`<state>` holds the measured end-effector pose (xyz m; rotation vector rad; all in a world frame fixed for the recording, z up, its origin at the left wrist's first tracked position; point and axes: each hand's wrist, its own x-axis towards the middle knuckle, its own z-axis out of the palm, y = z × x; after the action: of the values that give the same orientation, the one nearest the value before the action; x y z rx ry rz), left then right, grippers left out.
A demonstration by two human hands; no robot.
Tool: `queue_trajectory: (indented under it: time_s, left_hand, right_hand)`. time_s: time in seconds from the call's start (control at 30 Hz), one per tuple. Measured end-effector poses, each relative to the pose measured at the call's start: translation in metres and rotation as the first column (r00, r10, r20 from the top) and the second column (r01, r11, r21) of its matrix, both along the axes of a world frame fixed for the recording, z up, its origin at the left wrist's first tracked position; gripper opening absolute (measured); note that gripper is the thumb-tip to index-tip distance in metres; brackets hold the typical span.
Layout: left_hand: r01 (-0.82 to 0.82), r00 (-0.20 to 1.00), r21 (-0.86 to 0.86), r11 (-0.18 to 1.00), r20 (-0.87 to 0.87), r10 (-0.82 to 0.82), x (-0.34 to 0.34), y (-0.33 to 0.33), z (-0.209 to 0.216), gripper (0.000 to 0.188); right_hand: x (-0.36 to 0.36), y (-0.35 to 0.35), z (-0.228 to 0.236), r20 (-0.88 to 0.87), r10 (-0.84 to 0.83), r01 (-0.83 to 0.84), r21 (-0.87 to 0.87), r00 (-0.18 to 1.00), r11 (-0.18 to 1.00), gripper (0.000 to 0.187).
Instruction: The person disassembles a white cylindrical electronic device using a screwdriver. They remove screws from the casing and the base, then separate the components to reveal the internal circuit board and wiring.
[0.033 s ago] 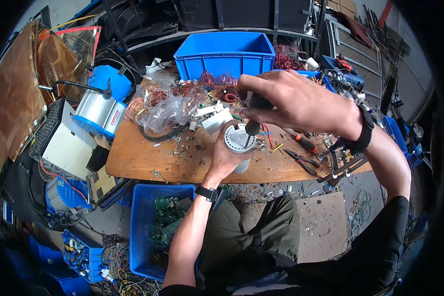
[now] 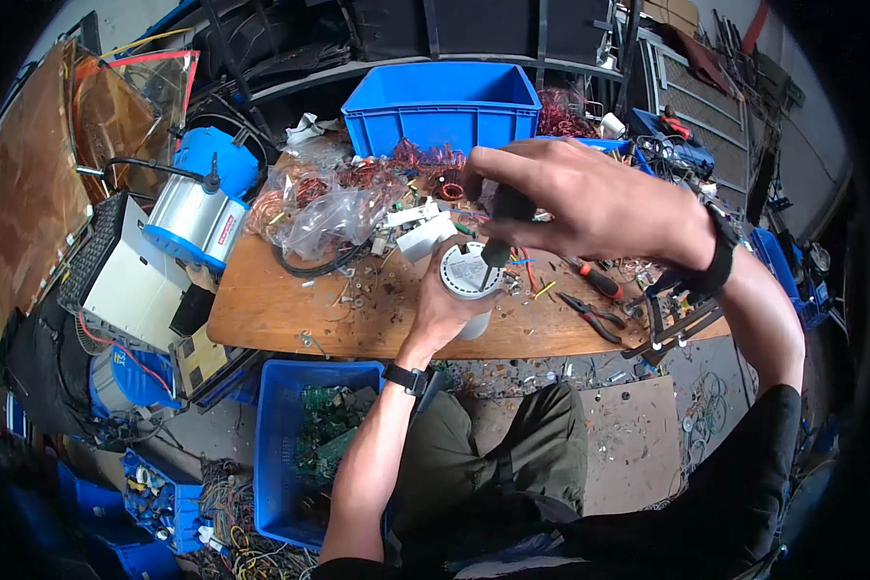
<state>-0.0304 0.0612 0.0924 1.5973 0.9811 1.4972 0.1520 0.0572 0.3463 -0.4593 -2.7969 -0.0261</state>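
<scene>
A white cylindrical device (image 2: pixel 466 269), with a printed label and a ring of slots on its round end, stands tilted over the front half of the workbench. My left hand (image 2: pixel 437 311) is wrapped round its side and keeps that end facing up. Above it, my right hand (image 2: pixel 590 201) grips the dark handle of a screwdriver (image 2: pixel 509 211). The shaft points down at the right part of the round end; where exactly its tip sits is too small to tell. A white box-shaped piece (image 2: pixel 427 238) lies just behind my left hand.
Pliers (image 2: pixel 592 317) and a red-black handled tool (image 2: pixel 601 281) lie right on the wooden bench (image 2: pixel 290 314). Behind are copper wire, a clear plastic bag (image 2: pixel 324 224) and a blue crate (image 2: pixel 411 126). A blue bin (image 2: pixel 273 454) of green circuit boards stands below the front edge.
My right hand has turned slightly with the screwdriver, and its wrist sits a little lower. The left hand and the white device stay in place.
</scene>
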Motion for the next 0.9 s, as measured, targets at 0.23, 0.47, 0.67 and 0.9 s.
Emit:
queue_trajectory:
  time_s: [0.23, 0.47, 0.67, 0.9]
  left_hand:
    - [0.013, 0.998, -0.007, 1.0, 0.063, -0.012, 0.001, -0.007, 0.008, 0.081]
    - [0.013, 1.0, -0.019, 1.0, 0.026, -0.012, 0.002, -0.008, 0.013, 0.079]
    - [-0.02, 1.0, 0.007, 1.0, -0.015, 0.02, -0.001, -0.001, 0.002, 0.084]
    - [-0.021, 0.999, -0.074, 0.997, 0.026, 0.023, 0.001, -0.006, 0.008, 0.084]
  right_hand:
    - [-0.002, -0.013, -0.001, 0.056, -0.133, 0.13, 0.064, 0.989, 0.989, 0.057]
    - [0.008, -0.004, -0.014, -0.127, 0.083, -0.084, -0.003, 0.988, 0.996, 0.056]
    - [0.008, -0.004, -0.009, 0.016, -0.119, 0.12, -0.05, 0.993, 0.992, 0.057]
    - [0.005, -0.015, -0.001, 0.004, -0.134, 0.133, 0.033, 0.991, 0.991, 0.058]
